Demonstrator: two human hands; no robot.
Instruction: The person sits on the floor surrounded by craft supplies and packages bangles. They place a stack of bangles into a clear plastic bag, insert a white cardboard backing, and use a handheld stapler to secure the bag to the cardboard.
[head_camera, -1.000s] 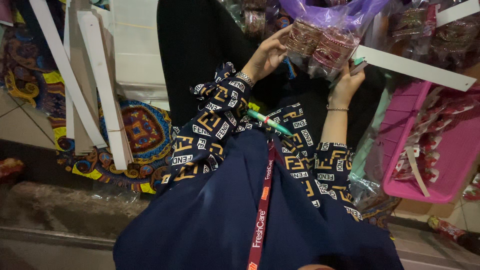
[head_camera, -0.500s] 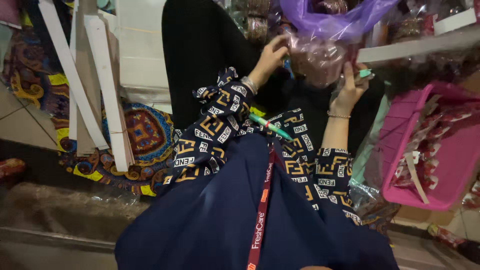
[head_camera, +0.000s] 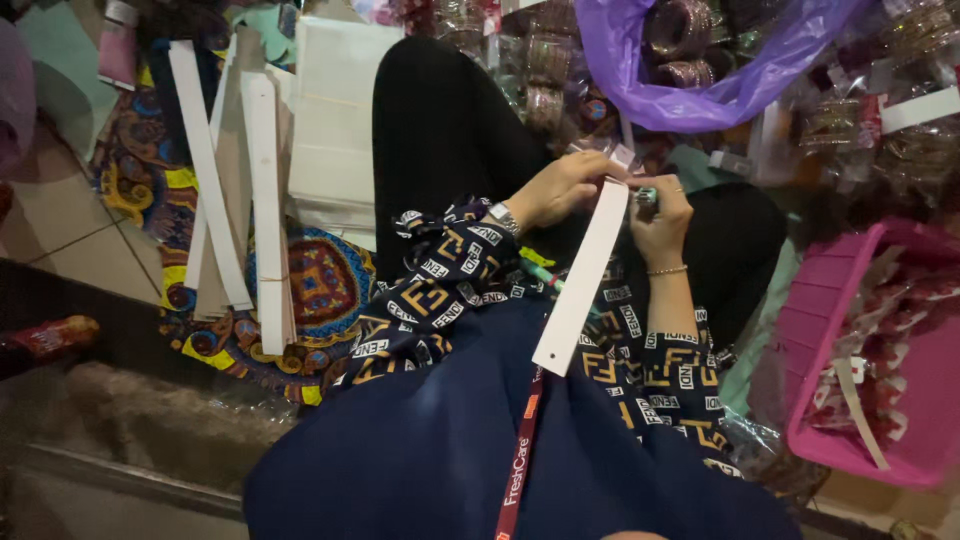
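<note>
A white card strip (head_camera: 582, 278) is hanging over the lap, pinched at its top end by the left hand (head_camera: 560, 188); it looks light and stiff (best gripped near that end). The right hand (head_camera: 660, 215) is closing on a small teal object (head_camera: 645, 196). A pink basket (head_camera: 880, 360) is sitting on the floor at the right.

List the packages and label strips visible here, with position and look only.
Long white card strip: held between left hand and right hand, hanging down.
Purple plastic bag: top right, holding bangles.
Pink plastic basket: right, holds clear-wrapped packs.
White card strips: left, on patterned cloth.
</note>
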